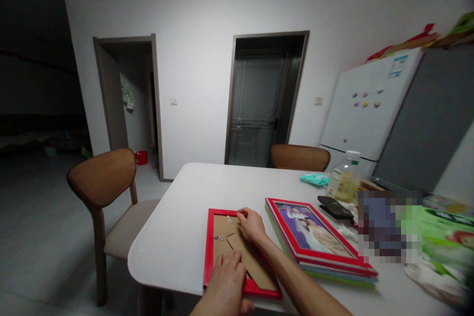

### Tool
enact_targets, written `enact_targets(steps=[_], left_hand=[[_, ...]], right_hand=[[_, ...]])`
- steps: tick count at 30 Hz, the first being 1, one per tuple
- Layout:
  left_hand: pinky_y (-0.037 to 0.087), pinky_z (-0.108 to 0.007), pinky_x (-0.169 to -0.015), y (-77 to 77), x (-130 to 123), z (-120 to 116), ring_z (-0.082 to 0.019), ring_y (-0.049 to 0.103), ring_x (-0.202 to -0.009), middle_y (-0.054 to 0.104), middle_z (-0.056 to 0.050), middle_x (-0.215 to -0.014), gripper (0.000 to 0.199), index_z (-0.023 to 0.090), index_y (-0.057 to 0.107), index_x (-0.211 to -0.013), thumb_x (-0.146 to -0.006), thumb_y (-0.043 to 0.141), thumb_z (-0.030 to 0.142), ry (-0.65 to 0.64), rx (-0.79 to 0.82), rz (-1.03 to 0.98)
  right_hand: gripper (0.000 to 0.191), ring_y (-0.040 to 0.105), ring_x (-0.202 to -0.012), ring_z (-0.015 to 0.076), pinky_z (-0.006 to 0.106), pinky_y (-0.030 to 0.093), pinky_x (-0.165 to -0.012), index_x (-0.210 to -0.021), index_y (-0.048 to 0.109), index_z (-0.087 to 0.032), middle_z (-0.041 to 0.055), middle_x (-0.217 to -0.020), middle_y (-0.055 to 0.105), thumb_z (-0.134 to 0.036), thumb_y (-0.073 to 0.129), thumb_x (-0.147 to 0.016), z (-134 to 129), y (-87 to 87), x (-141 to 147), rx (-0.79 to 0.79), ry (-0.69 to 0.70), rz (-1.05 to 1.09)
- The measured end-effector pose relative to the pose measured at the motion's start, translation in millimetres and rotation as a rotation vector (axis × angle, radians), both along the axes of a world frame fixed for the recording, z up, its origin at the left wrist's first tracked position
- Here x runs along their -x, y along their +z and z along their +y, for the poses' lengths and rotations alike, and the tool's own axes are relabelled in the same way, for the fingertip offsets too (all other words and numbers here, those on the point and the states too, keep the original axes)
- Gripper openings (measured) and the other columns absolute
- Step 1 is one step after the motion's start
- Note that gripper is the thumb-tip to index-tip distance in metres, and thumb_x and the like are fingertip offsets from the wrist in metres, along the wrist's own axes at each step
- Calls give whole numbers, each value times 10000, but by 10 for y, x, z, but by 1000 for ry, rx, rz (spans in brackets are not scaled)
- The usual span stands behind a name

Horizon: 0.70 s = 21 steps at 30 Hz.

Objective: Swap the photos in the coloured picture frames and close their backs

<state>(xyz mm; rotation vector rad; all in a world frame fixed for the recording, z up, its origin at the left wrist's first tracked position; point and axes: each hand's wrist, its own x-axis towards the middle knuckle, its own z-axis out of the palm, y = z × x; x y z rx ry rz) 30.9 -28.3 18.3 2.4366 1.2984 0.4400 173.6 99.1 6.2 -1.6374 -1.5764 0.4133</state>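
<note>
A red picture frame point(211, 237) lies face down on the white table, its brown backing board point(255, 259) and small metal fittings showing. My left hand point(227, 274) rests on the lower part of the board, fingers laid out over it. At the frame's upper right edge, the fingers of my right hand point(253, 224) are bent and pressed together on the rim; the fingertips are partly hidden. Right of the frame is a stack of picture frames point(333, 264), the top one red with a photo of people in it.
Behind the stack are a dark phone-like object point(335, 207), a plastic bottle point(343, 177) with yellowish liquid and a teal packet point(314, 179). Green bags point(444, 237) crowd the table's right side. Wooden chairs point(105, 177) stand at the left and far side; a fridge point(365, 103) is beyond.
</note>
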Motion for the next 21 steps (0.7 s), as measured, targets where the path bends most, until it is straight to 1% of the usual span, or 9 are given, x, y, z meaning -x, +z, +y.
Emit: enact_targets(steps=[4,6,8,10,12,15,16,18,21], left_hand=[[252,-428,-977,-39,-16,-25,-272,361,-1153,448,-132,-1229,385,143,534,-940,-584,670,198,0,-26,-91],[276,-441,-959,-3,45,-5,-267,390,-1131,472,-122,-1205,251,169,536,-841,-608,630,163,24,-56,-225],[297,-442,-941,74,62,27,-259,408,-1117,484,-119,-1185,124,183,515,-776,-665,571,175,72,-86,-449],[312,-426,-929,180,-8,46,-246,409,-1118,476,-117,-1185,56,190,487,-762,-731,508,231,128,-95,-748],[337,-401,-911,310,-150,34,-238,409,-1121,461,-113,-1195,106,193,463,-773,-770,459,299,172,-58,-1051],[400,-353,-845,543,-377,-12,-229,476,-1053,494,-106,-1147,165,188,449,-799,-749,498,338,152,58,-1346],[415,-339,-824,625,-435,-16,-222,507,-1012,523,-99,-1104,205,187,444,-834,-720,542,327,123,94,-1399],[435,-328,-794,761,-529,14,-203,560,-923,574,-77,-1015,368,191,407,-959,-667,612,282,69,173,-1473],[461,-334,-754,795,-705,147,-194,599,-836,605,-81,-966,535,180,317,-1109,-665,611,237,13,350,-1456]], right_hand=[[320,583,-809,165,260,427,-715,-906,590,-137,87,-897,639,-328,404,-728,-231,-22,-304,-42,-31,145],[388,582,-829,170,268,447,-676,-986,547,-132,99,-944,621,-382,375,-745,-405,-48,-352,-35,-73,350],[410,583,-832,181,274,458,-638,-1002,530,-140,102,-954,614,-419,416,-725,-612,-69,-252,15,-59,702],[399,596,-782,182,279,462,-609,-971,544,-153,85,-886,633,-438,475,-700,-823,-67,-20,127,91,1006],[383,603,-742,182,282,464,-601,-934,564,-154,71,-806,647,-443,512,-688,-997,-23,237,216,247,1180],[346,606,-724,175,276,472,-617,-896,573,-162,47,-754,652,-430,536,-681,-1122,137,341,135,312,1368],[324,607,-727,170,270,474,-631,-893,572,-173,33,-753,655,-405,558,-668,-1126,210,250,79,295,1388],[319,611,-730,157,257,477,-656,-929,561,-201,8,-790,661,-333,599,-642,-1088,366,-123,-15,215,1321],[352,623,-641,171,286,491,-593,-1003,542,-205,17,-784,670,-299,569,-664,-966,555,-958,25,105,1054]])
